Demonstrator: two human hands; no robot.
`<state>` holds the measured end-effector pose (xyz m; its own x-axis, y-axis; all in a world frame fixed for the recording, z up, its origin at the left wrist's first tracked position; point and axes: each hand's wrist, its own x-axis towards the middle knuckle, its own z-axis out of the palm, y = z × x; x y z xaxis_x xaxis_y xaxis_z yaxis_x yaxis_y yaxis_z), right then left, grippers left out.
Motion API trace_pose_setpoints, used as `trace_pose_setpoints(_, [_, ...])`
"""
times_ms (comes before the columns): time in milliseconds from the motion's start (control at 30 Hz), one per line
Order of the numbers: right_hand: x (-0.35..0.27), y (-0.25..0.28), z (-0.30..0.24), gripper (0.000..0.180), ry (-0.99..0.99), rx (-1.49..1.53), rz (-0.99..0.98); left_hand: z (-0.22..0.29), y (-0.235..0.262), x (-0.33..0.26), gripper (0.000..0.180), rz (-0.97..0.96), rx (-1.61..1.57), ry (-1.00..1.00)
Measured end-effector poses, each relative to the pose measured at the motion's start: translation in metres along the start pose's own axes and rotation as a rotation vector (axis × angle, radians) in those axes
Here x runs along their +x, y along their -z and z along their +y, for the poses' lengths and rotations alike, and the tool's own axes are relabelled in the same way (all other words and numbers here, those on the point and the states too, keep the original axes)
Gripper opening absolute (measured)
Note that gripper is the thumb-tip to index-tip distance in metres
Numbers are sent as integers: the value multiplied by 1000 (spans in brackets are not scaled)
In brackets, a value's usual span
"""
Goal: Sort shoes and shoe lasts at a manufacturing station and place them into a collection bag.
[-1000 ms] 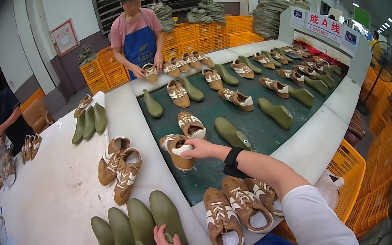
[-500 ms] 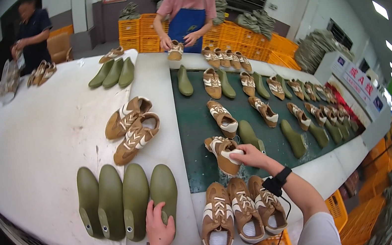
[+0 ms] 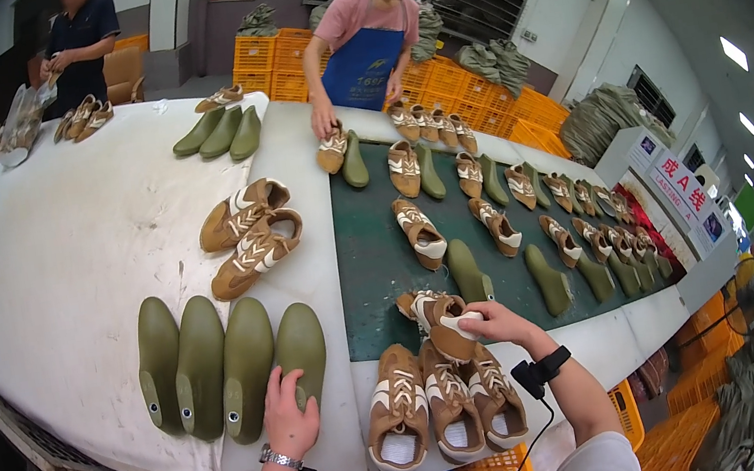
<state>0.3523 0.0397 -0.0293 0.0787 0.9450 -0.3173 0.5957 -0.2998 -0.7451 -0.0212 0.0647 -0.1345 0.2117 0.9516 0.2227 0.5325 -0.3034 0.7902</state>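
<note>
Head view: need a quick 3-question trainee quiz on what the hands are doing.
1. True or false: the left hand rests on a green shoe last.
2. What does the right hand hold? A) a brown shoe B) a yellow crate C) a green last
3. How many brown shoes stand in the row at the near edge, below the right hand?

Key:
1. True; it lies on the rightmost of four lasts on the white table.
2. A; a brown shoe with white trim, over the green belt.
3. Three.
</note>
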Motion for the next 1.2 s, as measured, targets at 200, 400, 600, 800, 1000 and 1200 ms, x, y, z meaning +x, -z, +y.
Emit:
trace_pose_setpoints(200, [-62,43,18,25,73,116,347,-3,1,0,48,-25,19,38])
trace_pose_setpoints(400, [-147,48,127,22,44,-126,923,5,4,-6,61,-80,-31,66])
trace_pose_setpoints(600, [-198,-29,219,23,4,-524,1063,8,-3,-4,68,-209,-57,73])
trace_pose_setpoints(800, [-172,-49,240,39,2,-413,1365,35,-78,86,66,-380,-8,-109])
trace_pose_setpoints(1000, [-158,-51,254,45,31,-355,1441,7,-208,181,63,-503,197,-61])
trace_pose_setpoints(1200, [-167,-49,253,44,27,-342,1431,54,-261,204,64,-490,301,91])
